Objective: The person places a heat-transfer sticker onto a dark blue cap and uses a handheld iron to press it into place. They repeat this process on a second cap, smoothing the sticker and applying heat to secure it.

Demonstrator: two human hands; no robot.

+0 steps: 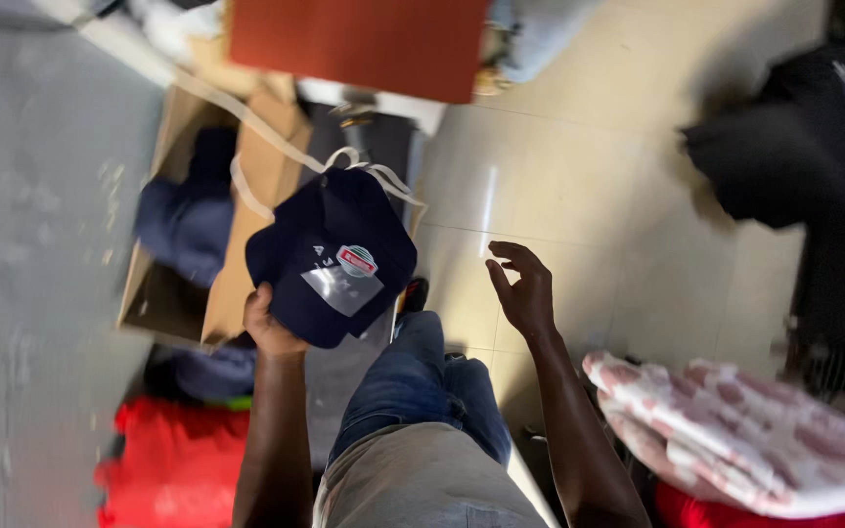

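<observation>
My left hand (268, 325) grips a dark navy cap (330, 256) by its lower edge and holds it up in front of me. The cap has a small red and white badge and a pale rectangular patch on its front. To the cap's right, my right hand (520, 288) hangs in the air with the fingers spread and curled, holding nothing. My jeans-clad leg (413, 391) shows below, between both arms.
An open cardboard box (246, 186) with dark blue cloth (188, 220) inside stands at the left, white straps over it. Red fabric (173, 464) lies at bottom left. A pink and white patterned cloth (745, 435) lies at right. Dark clothing (804, 137) sits upper right on the tiled floor.
</observation>
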